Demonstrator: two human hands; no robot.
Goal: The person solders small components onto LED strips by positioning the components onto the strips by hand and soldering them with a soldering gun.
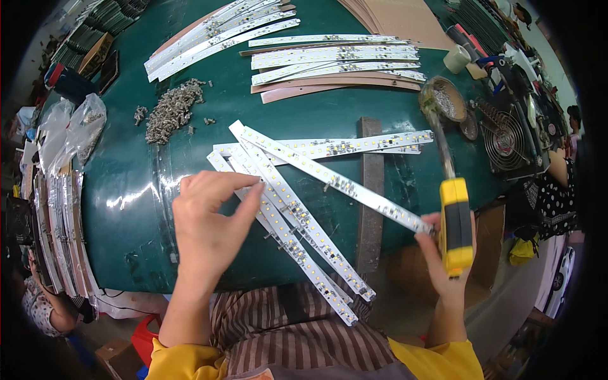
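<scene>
Thumb and index finger of my left hand (212, 221) are pinched together above several crossed white LED strips (310, 231). What sits between those fingertips is too small to name. My right hand (446, 259) grips the near end of a long LED strip (361, 193), whose far end rests across the others. A tool with a yellow and black handle (456, 225) and a long metal shaft lies against my right palm; the fingers behind it are hidden. Small metal pieces stick out along some strips. To the upper left is a heap of small metal fittings (174, 111).
Stacks of LED strips (335, 60) lie at the back of the green table (126, 234). A dark metal bar (370, 244) runs under the strips. Right of it stand a bowl of small parts (451, 101) and a fan (505, 137). Plastic bags (79, 130) sit left.
</scene>
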